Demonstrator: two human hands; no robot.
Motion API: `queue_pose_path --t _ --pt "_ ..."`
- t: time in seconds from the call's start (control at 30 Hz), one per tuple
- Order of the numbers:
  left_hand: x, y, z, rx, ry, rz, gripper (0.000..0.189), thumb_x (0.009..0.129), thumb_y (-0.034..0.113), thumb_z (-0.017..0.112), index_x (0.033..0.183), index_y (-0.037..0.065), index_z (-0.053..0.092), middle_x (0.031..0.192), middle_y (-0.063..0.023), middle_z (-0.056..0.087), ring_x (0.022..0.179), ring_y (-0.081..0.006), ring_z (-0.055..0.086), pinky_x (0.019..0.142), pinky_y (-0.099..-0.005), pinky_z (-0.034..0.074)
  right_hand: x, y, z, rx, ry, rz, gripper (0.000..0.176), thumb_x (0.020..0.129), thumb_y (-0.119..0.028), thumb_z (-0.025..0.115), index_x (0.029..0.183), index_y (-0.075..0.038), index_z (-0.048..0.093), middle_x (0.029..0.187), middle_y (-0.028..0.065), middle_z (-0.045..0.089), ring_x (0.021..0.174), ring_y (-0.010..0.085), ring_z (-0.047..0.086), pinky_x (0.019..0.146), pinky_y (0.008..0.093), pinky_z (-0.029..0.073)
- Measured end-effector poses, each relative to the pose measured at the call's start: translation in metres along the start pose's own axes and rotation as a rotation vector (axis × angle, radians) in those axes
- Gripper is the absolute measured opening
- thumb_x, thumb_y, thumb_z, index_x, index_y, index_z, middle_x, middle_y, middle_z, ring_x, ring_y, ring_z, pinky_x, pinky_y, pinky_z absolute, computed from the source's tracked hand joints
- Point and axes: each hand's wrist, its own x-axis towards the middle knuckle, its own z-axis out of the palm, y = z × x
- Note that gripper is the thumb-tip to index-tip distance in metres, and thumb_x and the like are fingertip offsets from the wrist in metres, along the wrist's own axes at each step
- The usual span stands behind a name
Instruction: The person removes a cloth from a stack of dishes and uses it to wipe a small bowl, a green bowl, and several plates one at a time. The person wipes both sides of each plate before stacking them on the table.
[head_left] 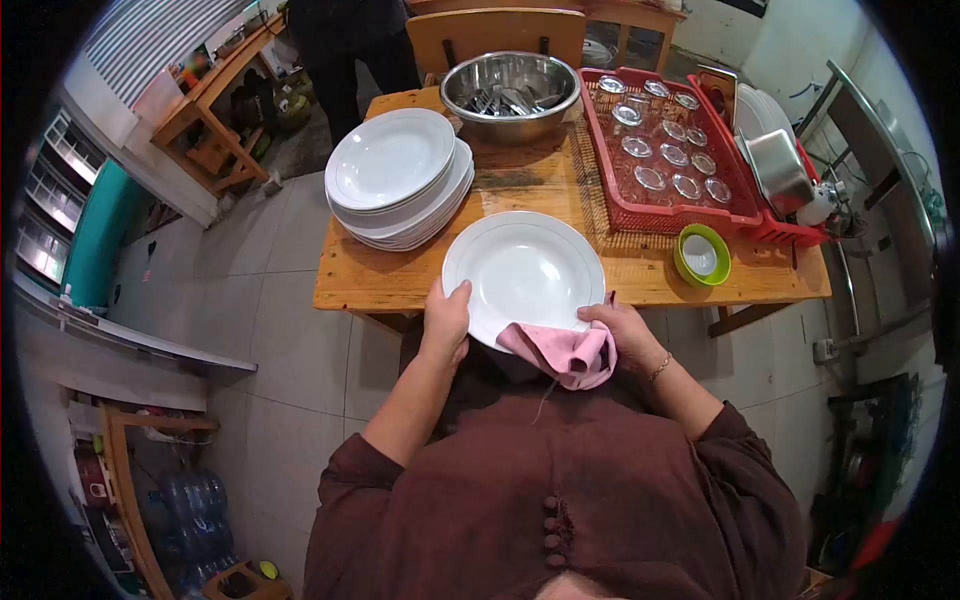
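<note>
- Two hands, apart, clamp one white rimmed plate (525, 268): left hand (447, 322) at rim, right hand (626, 335) with pink cloth (545, 347).
- Pink cloth spread flat should wipe best.

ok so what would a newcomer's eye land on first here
Probably the white plate in the middle, held at the wooden table's near edge by the left fingers and the right fingers, which also hold a pink cloth. Then the red basket of clear glasses on the table's right side, and the plate stack on its left.
</note>
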Motion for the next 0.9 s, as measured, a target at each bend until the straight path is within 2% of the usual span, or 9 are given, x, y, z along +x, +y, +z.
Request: queue_pose_path --t 0.13,0.27,0.37,0.47,0.57,0.67,0.77,0.8,0.9 --pt "0.041 -0.025 -0.010 0.300 -0.005 -0.031 0.038 0.089 0.007 0.052 0.124 -0.008 0.052 0.110 -0.0168 0.064 0.095 -0.0238 0.064 0.081 -0.0359 0.052 0.008 -0.005 -0.006 0.015 0.030 -0.004 0.032 0.087 -0.010 0.062 0.115 0.003 0.054 0.103 0.0130 0.063 0.088 0.0186 0.064 0.076 0.0315 0.054" --pt "0.073 -0.030 -0.017 0.637 0.000 0.001 0.037 0.087 0.014 0.059 0.116 -0.009 0.057 0.101 -0.0171 0.066 0.083 -0.0235 0.066 0.070 -0.0368 0.054 0.029 0.000 -0.009 -0.046 0.067 -0.149 0.038 0.088 -0.013 0.066 0.120 0.003 0.053 0.103 0.0093 0.063 0.090 0.0155 0.062 0.080 0.0299 0.052" --pt "0.056 0.022 0.013 0.833 -0.065 -0.225 0.041 0.086 0.019 0.063 0.113 -0.011 0.057 0.096 -0.0175 0.067 0.078 -0.0236 0.066 0.067 -0.0366 0.054 0.040 -0.009 -0.002 0.031 0.158 -0.207 0.032 0.091 -0.017 0.066 0.118 -0.003 0.054 0.102 0.0064 0.062 0.089 0.0144 0.061 0.079 0.0303 0.052" --pt "0.039 0.052 0.033 0.886 -0.015 -0.182 0.044 0.084 0.022 0.068 0.110 -0.011 0.059 0.092 -0.0171 0.068 0.080 -0.0237 0.067 0.069 -0.0360 0.054 0.045 -0.016 -0.007 -0.008 0.249 -0.281 0.032 0.093 -0.027 0.064 0.113 -0.003 0.058 0.100 0.0046 0.063 0.090 0.0135 0.061 0.080 0.0290 0.051" --pt "0.080 0.002 0.001 0.700 -0.091 0.062 0.043 0.078 0.025 0.071 0.104 -0.008 0.063 0.094 -0.0210 0.069 0.085 -0.0304 0.068 0.076 -0.0396 0.053 0.032 -0.025 0.001 -0.019 0.303 -0.311 0.031 0.097 -0.033 0.057 0.109 -0.005 0.060 0.097 0.0018 0.061 0.087 0.0111 0.058 0.078 0.0266 0.048" --pt "0.070 0.000 0.002 0.647 -0.124 0.241 0.045 0.078 0.027 0.072 0.106 -0.007 0.064 0.096 -0.0196 0.069 0.085 -0.0289 0.068 0.076 -0.0394 0.053 0.022 -0.025 -0.016 -0.110 0.272 -0.293 0.027 0.098 -0.029 0.054 0.110 -0.005 0.060 0.095 0.0007 0.059 0.085 0.0091 0.055 0.077 0.0240 0.046" --pt "0.053 0.030 -0.001 0.977 -0.134 0.299 0.037 0.078 0.025 0.072 0.101 -0.004 0.067 0.090 -0.0172 0.070 0.081 -0.0266 0.068 0.073 -0.0373 0.053 -0.002 -0.039 -0.028 -0.184 0.175 -0.190 0.025 0.095 -0.024 0.055 0.105 -0.003 0.062 0.098 0.0036 0.063 0.087 0.0100 0.059 0.076 0.0238 0.047" --pt "0.046 0.045 -0.001 0.971 -0.084 0.336 0.033 0.079 0.024 0.071 0.098 -0.003 0.068 0.087 -0.0167 0.070 0.078 -0.0260 0.068 0.072 -0.0367 0.053 -0.009 -0.046 -0.030 -0.190 0.142 -0.108 0.022 0.092 -0.022 0.056 0.101 -0.003 0.064 0.093 0.0023 0.064 0.083 0.0099 0.059 0.074 0.0230 0.047" --pt "0.026 0.092 -0.003 0.905 0.127 0.473 0.025 0.082 0.022 0.068 0.089 -0.002 0.069 0.078 -0.0150 0.069 0.069 -0.0241 0.067 0.066 -0.0350 0.051 -0.027 -0.064 -0.028 -0.404 -0.001 -0.130 0.024 0.092 -0.023 0.056 0.101 -0.002 0.064 0.093 0.0025 0.064 0.083 0.0100 0.059 0.074 0.0233 0.047"
